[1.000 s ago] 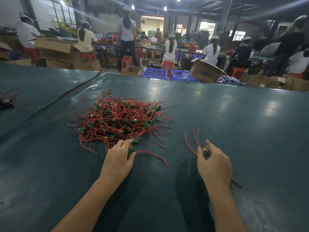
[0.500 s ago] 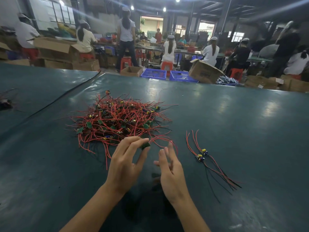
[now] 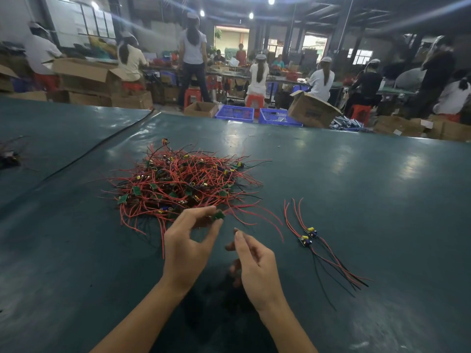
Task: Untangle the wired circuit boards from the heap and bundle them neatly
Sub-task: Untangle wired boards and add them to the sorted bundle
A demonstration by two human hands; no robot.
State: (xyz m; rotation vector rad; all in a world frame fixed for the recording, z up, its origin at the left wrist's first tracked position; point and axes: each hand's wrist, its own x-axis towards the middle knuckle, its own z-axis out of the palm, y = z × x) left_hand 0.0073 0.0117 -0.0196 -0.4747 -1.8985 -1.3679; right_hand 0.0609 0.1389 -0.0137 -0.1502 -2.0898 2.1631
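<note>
Dark green table (image 3: 356, 174). The heap (image 3: 183, 182) of red-wired circuit boards sits at centre-left. Two separated boards (image 3: 308, 236) lie side by side to its right, wires trailing toward the near edge. Left hand (image 3: 186, 245) is at the heap's near edge, thumb and fingertips pinching one small green board (image 3: 218, 215), its red wires arcing right. Right hand (image 3: 254, 266) is just beside it, fingers loosely half-curled, nothing visible in them.
</note>
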